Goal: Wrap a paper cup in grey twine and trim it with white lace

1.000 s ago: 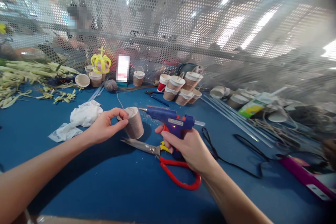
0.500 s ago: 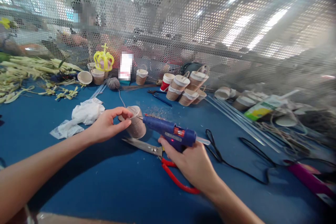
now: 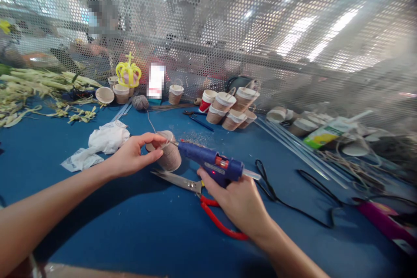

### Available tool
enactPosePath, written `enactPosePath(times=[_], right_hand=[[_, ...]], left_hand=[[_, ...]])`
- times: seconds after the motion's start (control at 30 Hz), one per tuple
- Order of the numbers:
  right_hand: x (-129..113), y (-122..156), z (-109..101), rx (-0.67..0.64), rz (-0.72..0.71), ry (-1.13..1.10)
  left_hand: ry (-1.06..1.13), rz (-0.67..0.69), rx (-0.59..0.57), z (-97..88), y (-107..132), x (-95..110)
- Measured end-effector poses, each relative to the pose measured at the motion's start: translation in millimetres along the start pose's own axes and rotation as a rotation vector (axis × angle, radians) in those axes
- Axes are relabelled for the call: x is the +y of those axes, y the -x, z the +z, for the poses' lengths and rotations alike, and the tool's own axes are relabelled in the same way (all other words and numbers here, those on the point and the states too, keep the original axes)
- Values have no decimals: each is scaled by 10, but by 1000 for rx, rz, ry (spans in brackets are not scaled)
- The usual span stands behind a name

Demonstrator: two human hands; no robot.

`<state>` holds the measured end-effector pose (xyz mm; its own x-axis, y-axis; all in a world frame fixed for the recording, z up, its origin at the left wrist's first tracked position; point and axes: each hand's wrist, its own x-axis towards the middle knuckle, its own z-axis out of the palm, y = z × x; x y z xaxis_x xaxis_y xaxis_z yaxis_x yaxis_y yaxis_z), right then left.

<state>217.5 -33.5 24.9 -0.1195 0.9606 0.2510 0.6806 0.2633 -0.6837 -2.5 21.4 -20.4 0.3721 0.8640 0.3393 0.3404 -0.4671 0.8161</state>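
A person's left hand (image 3: 130,157) pinches a small twine-wrapped cup (image 3: 170,158), with thumb and forefinger closed on its upper rim. The cup leans tilted on the blue table (image 3: 146,234), just beyond those fingertips. The right hand (image 3: 239,202) is wrapped tight around the grip of a blue glue gun (image 3: 211,164). The gun's nozzle reaches across to meet the cup's rim right beside the left thumb tip. Red-handled scissors (image 3: 192,186) lie flat beneath the gun, blades pointing under the left fingers, handles partly hidden by the right hand. A crumpled white tissue (image 3: 109,137) sits just behind the left knuckles. Well past both sets of fingers stand a cluster of similar cups (image 3: 233,110) and a yellow crown (image 3: 128,71). A black cord (image 3: 302,215) trails away to the outer side of the right fingers
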Motion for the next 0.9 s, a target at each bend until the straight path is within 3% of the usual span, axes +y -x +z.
enactPosePath(times=[0.5,0.7,0.9], right_hand=[[8,-43,-28,-29,62,15],[80,-26,30,37,-17,-36],[138,-19,67,19,18,-31]], left_hand=[[-10,41,-103,-53,-10,-10],[-19,42,-109,-56,-12,-21],[-13,42,-115,-56,-19,-23]])
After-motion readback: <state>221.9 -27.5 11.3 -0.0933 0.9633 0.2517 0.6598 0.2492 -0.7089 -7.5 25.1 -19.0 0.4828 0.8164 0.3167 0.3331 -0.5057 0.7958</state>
